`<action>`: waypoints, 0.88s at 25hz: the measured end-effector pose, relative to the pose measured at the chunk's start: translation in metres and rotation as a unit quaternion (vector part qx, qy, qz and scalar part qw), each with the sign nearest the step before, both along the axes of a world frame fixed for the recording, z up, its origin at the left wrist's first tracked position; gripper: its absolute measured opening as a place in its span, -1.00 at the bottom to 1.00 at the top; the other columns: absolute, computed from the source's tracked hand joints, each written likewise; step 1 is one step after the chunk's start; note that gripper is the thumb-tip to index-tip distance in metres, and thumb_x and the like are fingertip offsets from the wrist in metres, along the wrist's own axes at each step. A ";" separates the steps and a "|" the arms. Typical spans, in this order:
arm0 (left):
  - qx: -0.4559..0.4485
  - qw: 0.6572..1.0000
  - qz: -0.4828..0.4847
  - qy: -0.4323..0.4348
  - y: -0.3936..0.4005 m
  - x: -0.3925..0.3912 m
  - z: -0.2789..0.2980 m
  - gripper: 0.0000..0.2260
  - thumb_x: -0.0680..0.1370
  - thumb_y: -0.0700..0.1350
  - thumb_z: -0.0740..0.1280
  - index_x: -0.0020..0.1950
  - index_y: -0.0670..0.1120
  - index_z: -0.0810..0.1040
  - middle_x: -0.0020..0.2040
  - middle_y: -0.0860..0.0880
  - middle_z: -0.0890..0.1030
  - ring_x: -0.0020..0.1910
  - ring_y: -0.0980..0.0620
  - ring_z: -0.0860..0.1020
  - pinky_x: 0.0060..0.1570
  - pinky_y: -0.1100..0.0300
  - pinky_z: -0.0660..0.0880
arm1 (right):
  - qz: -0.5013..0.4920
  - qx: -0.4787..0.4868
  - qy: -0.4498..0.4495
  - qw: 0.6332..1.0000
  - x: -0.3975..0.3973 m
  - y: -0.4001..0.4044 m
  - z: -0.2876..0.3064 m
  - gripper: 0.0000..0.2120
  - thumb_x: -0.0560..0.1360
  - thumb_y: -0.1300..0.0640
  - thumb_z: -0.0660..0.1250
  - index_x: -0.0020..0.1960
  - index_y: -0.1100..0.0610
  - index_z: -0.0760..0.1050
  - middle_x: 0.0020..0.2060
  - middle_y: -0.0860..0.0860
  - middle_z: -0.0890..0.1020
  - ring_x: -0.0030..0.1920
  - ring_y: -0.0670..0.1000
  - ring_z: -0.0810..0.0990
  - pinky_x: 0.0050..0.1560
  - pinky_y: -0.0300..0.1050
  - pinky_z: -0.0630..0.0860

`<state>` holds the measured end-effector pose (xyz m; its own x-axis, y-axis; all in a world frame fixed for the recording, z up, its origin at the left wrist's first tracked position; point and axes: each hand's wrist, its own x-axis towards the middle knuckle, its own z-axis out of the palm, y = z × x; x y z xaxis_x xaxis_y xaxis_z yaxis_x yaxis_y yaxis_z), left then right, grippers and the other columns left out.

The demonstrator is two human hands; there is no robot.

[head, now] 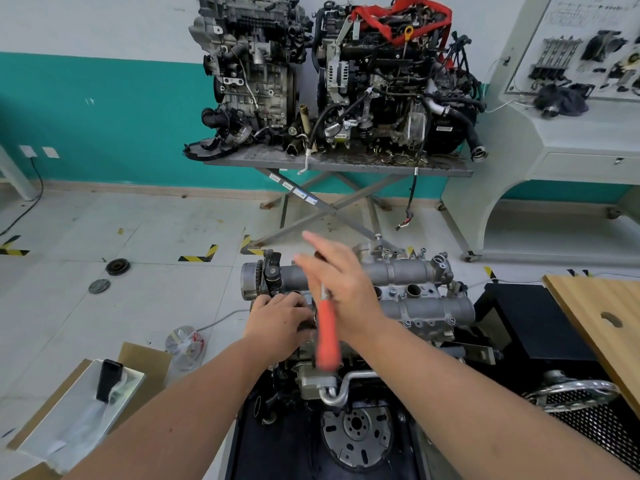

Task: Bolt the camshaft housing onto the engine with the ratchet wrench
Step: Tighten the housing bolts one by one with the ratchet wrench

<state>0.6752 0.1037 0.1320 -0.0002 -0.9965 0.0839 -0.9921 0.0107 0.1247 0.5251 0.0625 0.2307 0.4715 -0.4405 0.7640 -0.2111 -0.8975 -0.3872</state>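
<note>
The housing point(391, 292) lies crosswise atop the engine point(346, 393). The ratchet point(327, 337) (orange handle, blurred) runs from its left part back toward the person. The right hand point(341, 282), fingers straight, presses the handle; the left hand point(280, 318) curls at the head, contents unclear.

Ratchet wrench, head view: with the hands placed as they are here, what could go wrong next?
1. The right hand has straight fingers against the blurred orange-handled ratchet wrench rather than wrapped round it, so the wrench could slip off or swing loose.
2. The left hand rests on the camshaft housing right beside the wrench head; a slip might pinch those fingers.
</note>
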 end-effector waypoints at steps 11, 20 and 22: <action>0.012 0.999 -0.037 0.021 -0.005 0.003 -0.002 -0.71 0.51 0.25 0.26 0.15 0.19 0.56 0.23 0.20 0.46 0.26 0.08 0.41 0.24 0.05 0.35 | 0.080 -0.046 0.278 0.956 -0.015 -0.017 0.033 -0.54 0.61 0.06 0.11 0.45 0.21 0.41 0.28 0.15 0.52 0.20 0.17 0.51 0.14 0.09 0.46; 0.025 0.999 0.006 0.019 -0.002 0.000 0.001 -0.72 0.51 0.30 0.25 0.14 0.26 0.56 0.15 0.24 0.43 0.20 0.12 0.39 0.14 0.09 0.12 | -0.021 0.412 0.205 0.887 0.012 -0.007 0.064 -0.76 0.64 0.07 0.18 -0.16 0.11 0.47 -0.36 0.00 0.67 -0.38 -0.10 0.61 -0.35 -0.16 0.45; 0.028 1.000 0.006 0.012 -0.002 -0.001 0.001 -0.72 0.50 0.30 0.25 0.14 0.26 0.56 0.16 0.24 0.43 0.21 0.12 0.39 0.14 0.09 0.13 | 0.062 0.662 0.015 0.747 0.013 -0.003 0.061 -0.84 0.62 0.16 0.21 -0.13 0.15 0.45 -0.39 0.02 0.65 -0.33 -0.03 0.66 -0.36 -0.23 0.46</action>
